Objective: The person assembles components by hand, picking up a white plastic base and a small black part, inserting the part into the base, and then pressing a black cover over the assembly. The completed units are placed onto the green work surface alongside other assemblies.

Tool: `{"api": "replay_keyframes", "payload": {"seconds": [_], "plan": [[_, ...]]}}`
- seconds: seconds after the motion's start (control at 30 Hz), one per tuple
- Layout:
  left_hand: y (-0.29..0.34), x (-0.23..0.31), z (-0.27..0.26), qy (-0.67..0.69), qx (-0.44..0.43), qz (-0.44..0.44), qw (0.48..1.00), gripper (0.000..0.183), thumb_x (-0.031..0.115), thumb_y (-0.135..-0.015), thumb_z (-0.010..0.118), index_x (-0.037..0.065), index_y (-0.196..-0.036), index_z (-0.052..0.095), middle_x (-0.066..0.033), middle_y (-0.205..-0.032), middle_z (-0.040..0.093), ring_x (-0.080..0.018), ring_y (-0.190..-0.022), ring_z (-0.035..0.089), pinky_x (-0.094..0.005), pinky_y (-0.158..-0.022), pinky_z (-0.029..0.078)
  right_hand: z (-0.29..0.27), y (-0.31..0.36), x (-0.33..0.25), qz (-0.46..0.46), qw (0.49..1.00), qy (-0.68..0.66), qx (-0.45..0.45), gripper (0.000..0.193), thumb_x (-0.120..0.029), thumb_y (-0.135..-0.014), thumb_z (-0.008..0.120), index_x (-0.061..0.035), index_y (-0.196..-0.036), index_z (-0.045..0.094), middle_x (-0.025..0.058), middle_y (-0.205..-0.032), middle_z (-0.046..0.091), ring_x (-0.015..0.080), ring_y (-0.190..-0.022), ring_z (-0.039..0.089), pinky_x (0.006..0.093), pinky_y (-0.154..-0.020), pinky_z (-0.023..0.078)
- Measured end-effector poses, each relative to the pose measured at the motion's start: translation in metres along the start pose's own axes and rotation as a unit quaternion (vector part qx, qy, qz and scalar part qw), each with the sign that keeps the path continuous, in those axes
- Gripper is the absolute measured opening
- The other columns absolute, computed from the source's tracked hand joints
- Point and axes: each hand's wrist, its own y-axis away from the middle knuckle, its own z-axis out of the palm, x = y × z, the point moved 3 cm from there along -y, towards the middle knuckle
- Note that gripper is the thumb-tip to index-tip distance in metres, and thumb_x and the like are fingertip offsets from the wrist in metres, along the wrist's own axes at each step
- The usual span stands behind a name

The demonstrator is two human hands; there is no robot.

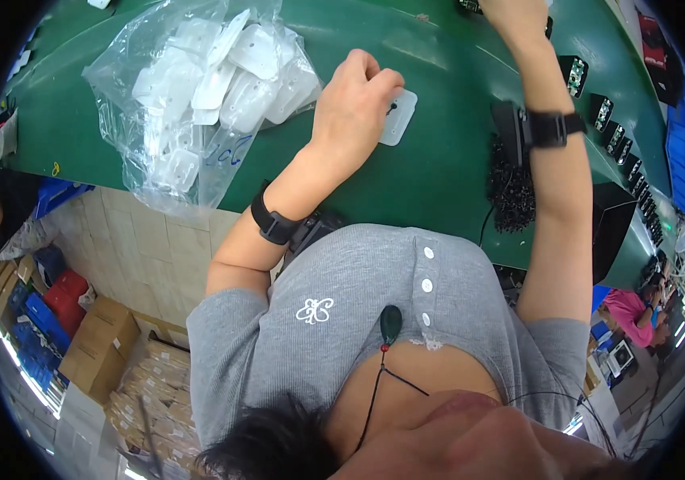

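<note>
My left hand [356, 108] is at the middle of the green table with its fingers curled, closed on a translucent white plastic plate [400, 120]. A small dark bit shows on the plate beside the fingertips; its kind I cannot make out. To the left of that hand lies a clear plastic bag [226, 172] full of similar white plates [260, 52]. My right hand [518, 12] reaches to the far edge of the view, near black housings; its fingers are cut off by the frame, so what it holds is hidden.
Black housings with green circuit boards [574, 76] stand in a curved row along the right. Beneath my right forearm is a heap of small black parts [512, 196]. A black box [613, 228] sits at the table's near right. Cardboard boxes [98, 340] stand at lower left.
</note>
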Motion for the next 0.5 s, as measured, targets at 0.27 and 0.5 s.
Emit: {"api": "replay_keyframes", "payload": {"seconds": [0.27,0.5], "plan": [[0.032,0.013,-0.007,-0.152,-0.033,0.029,0.987,0.06,0.018,-0.068,0.08,0.003,-0.12,0.053,-0.0112,-0.104,0.052,-0.0289,-0.095,0.052,-0.0379,-0.08,0.046,-0.011,0.061,0.0,0.109,0.889,-0.444,-0.033,0.034,-0.008,-0.087,0.063,-0.0017,-0.119,0.058,0.0111,-0.095,0.066,0.0204,-0.089,0.064,0.0306,-0.079,0.05],[0.019,0.002,0.001,-0.082,-0.038,0.131,0.987,0.05,0.004,-0.068,0.073,0.006,-0.115,0.058,-0.007,-0.116,0.058,-0.0264,-0.109,0.055,-0.0376,-0.086,0.045,-0.026,0.164,-0.002,0.046,0.95,-0.305,-0.055,0.049,0.0,-0.082,0.069,-0.0038,-0.129,0.056,0.0094,-0.122,0.057,0.0204,-0.112,0.058,0.0321,-0.1,0.044]]}}
